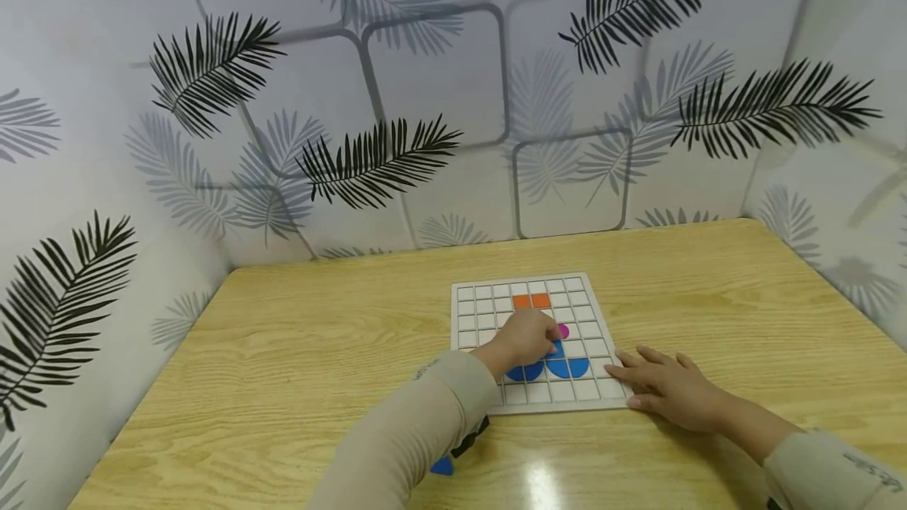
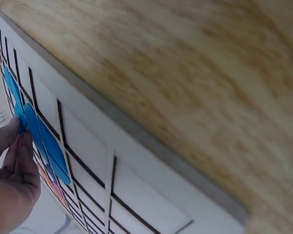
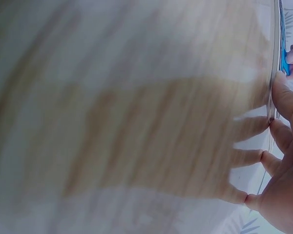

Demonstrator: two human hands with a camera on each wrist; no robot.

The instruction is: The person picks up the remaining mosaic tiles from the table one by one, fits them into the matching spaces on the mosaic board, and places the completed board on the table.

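A white board (image 1: 468,323) ruled into square cells lies on the wooden table. Reaching over it, my left hand (image 1: 526,337) pinches a blue piece (image 1: 557,350) between thumb and fingers, low against the board; the left wrist view shows this pinch, though the piece's full shape is hidden. Below the hand sit rounded blue pieces (image 1: 568,368), and beside the fingertips is a magenta round piece (image 1: 563,330). Two orange squares (image 1: 541,300) lie side by side near the board's far edge. With fingers spread, my right hand (image 1: 669,392) rests at the board's right edge, holding nothing.
Partly covered by the left forearm, a blue piece (image 1: 442,466) lies on the table (image 1: 319,337) near its front. A leaf-patterned wall (image 1: 453,179) stands behind the table and along its sides.
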